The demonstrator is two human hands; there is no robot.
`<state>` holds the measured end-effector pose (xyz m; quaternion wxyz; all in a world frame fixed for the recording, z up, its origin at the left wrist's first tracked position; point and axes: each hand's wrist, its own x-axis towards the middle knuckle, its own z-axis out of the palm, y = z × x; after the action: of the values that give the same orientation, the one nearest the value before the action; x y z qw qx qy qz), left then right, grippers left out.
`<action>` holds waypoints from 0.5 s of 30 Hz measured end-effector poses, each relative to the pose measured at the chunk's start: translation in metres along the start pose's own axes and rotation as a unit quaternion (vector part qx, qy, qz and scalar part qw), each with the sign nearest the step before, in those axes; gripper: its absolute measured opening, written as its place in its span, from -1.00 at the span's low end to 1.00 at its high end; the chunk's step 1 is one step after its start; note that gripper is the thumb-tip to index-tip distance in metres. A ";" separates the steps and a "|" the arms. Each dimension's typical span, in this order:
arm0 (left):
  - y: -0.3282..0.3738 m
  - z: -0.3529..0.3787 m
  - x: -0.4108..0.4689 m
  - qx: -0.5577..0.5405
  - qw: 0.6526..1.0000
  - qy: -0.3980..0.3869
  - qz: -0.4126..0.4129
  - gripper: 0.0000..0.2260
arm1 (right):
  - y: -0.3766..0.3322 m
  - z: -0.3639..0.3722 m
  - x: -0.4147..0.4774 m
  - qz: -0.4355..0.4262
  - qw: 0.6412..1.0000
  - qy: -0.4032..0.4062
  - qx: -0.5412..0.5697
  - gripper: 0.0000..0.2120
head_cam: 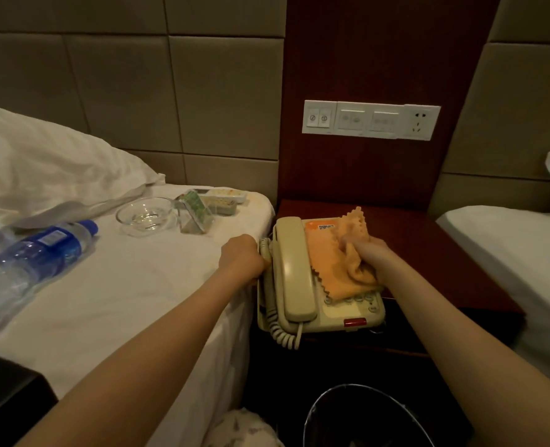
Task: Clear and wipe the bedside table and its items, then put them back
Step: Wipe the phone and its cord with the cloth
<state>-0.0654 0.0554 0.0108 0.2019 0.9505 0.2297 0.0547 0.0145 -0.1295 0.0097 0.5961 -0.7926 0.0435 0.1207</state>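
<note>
Head view: the beige corded telephone (331,314) is gripped at its left side by the curled fingers of the left hand (240,258). An orange cloth (335,269) is bunched in the clenched fingers of the right hand (372,253) and pressed onto the keypad. The telephone is seen at the front left corner of the bedside surface (435,250), its near end apparently projecting past the edge; whether it is lifted or resting cannot be told.

The handset (294,269) lies in its cradle between the two sets of fingers. If the base is tilted or scrubbed hard, the handset could be dislodged and dragged down by the coiled cord (278,327) hanging below the left fingers, towards the waste bin (323,398) beneath. Keys may also be pressed through the cloth.

Left of the left fingers, a water bottle (38,253), glass bowl (146,216), card stand (196,211) and remote control (222,196) are laid on the bed (122,301). The bottle, lying on its side, could be rolled off if the mattress is jogged.
</note>
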 end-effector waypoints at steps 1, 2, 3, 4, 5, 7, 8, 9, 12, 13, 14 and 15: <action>0.002 0.001 0.001 -0.003 1.000 0.002 -0.001 -0.68 | 0.000 -0.001 0.003 -0.006 1.000 0.005 -0.008 -0.46; 0.003 0.002 0.003 -0.008 1.000 0.002 0.000 -0.66 | 0.001 -0.001 0.006 -0.007 1.000 0.006 -0.014 -0.46; 0.003 0.003 0.005 -0.017 1.000 0.002 0.002 -0.65 | 0.003 -0.002 0.008 -0.006 1.000 0.006 -0.018 -0.46; 0.002 0.005 0.006 -0.028 1.000 0.000 0.003 -0.65 | 0.004 -0.003 0.010 -0.001 1.000 0.007 -0.023 -0.47; 0.001 0.006 0.007 -0.041 0.999 -0.001 0.002 -0.65 | 0.006 -0.003 0.013 0.000 0.999 0.012 -0.033 -0.47; -0.003 0.010 0.012 -0.066 0.998 -0.010 -0.004 -0.65 | 0.007 -0.002 0.017 -0.004 0.996 0.027 -0.086 -0.46; -0.006 0.012 0.014 -0.073 0.997 -0.016 -0.006 -0.64 | 0.006 0.000 0.019 -0.015 0.987 0.039 -0.152 -0.46; -0.008 0.014 0.016 -0.079 0.997 -0.026 -0.007 -0.64 | 0.006 0.001 0.019 -0.033 0.968 0.059 -0.241 -0.48; -0.011 0.015 0.020 -0.093 0.993 -0.069 -0.012 -0.64 | -0.003 0.004 0.016 -0.096 0.870 0.134 -0.465 -0.56; -0.011 0.014 0.021 -0.097 0.992 -0.084 -0.012 -0.64 | -0.009 0.004 0.014 -0.111 0.849 0.149 -0.495 -0.58; -0.011 0.014 0.022 -0.100 0.990 -0.099 -0.014 -0.64 | -0.016 0.003 0.014 -0.126 0.838 0.160 -0.506 -0.60; -0.012 0.014 0.022 -0.103 0.988 -0.113 -0.018 -0.63 | -0.023 0.002 0.013 -0.144 0.840 0.165 -0.496 -0.63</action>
<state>-0.0477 0.0701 -0.0062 0.3243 0.9205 0.2155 -0.0337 0.0322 -0.1197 0.0277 0.1178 -0.9879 -0.0388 -0.0935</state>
